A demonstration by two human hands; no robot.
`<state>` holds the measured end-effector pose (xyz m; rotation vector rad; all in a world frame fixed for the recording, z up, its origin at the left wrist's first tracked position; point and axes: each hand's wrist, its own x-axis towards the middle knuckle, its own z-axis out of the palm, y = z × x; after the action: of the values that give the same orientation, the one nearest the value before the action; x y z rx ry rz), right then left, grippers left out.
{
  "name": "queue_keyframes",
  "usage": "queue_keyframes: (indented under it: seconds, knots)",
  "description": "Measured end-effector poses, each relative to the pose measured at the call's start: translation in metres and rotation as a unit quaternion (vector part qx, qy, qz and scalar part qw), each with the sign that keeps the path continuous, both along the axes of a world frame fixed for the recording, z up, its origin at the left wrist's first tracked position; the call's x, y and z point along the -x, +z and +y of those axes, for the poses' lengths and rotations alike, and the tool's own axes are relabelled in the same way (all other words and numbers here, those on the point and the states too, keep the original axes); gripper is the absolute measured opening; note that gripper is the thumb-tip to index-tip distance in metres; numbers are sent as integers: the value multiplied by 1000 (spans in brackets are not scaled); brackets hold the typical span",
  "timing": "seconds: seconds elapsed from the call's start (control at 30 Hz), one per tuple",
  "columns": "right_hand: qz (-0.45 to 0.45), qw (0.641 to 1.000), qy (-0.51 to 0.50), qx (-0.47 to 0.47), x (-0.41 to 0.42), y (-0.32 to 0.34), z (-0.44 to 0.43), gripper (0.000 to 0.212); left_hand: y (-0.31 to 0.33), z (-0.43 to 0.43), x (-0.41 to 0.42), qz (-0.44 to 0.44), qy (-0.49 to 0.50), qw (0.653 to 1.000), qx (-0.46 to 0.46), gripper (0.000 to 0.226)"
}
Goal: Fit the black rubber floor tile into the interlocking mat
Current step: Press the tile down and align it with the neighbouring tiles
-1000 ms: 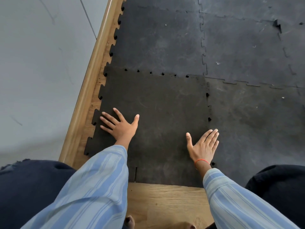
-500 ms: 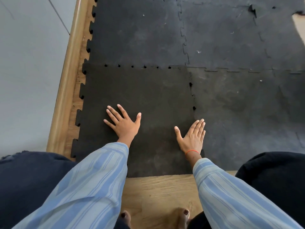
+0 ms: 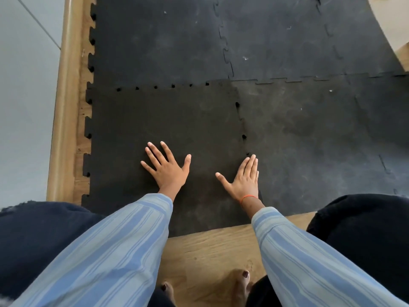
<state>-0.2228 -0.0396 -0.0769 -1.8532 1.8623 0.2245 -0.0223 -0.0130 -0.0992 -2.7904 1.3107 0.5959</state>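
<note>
The black rubber floor tile (image 3: 168,120) lies flat at the mat's near-left corner, darker than its neighbours. Small gaps show along its far seam and its right seam. My left hand (image 3: 167,168) presses palm-down on the tile's near middle, fingers spread. My right hand (image 3: 244,179) lies flat with fingers together along the tile's right edge, by the seam with the greyer interlocking mat (image 3: 309,134). Neither hand grips anything.
A wooden skirting strip (image 3: 65,103) and grey wall run along the left. Bare wood floor (image 3: 212,251) shows at the near edge, with toes visible. Dark-clothed knees flank both sides. A pale object (image 3: 394,23) sits at the top right.
Both hands slid inward and nearer on the tile; the right hand now lies along the right seam. The view shifted left, and the tile sits closer against its neighbours.
</note>
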Motion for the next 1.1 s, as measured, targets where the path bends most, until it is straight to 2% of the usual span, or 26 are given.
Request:
queue_keyframes:
  seconds: [0.2,0.37,0.43,0.77,0.93,1.1]
  knots:
    - [21,1000,-1,17,-3,-9,3,117,0,-1,-1,-5,-6,1000,-1,94]
    - [47,991,-24,126,17,-16,32,83,-1,0,1,-10,-8,1000,9,94]
    - [64,988,-38,135,22,-20,42,77,-1,-1,2,-10,-4,1000,8,94]
    - [69,989,-59,117,17,-31,38,84,-6,-1,4,-18,9,1000,20,95]
    - [27,994,-6,105,-4,-32,-1,81,-7,-3,5,-19,14,1000,14,95]
    - [20,998,-4,64,-6,-28,-5,84,-4,0,3,-16,14,1000,9,96]
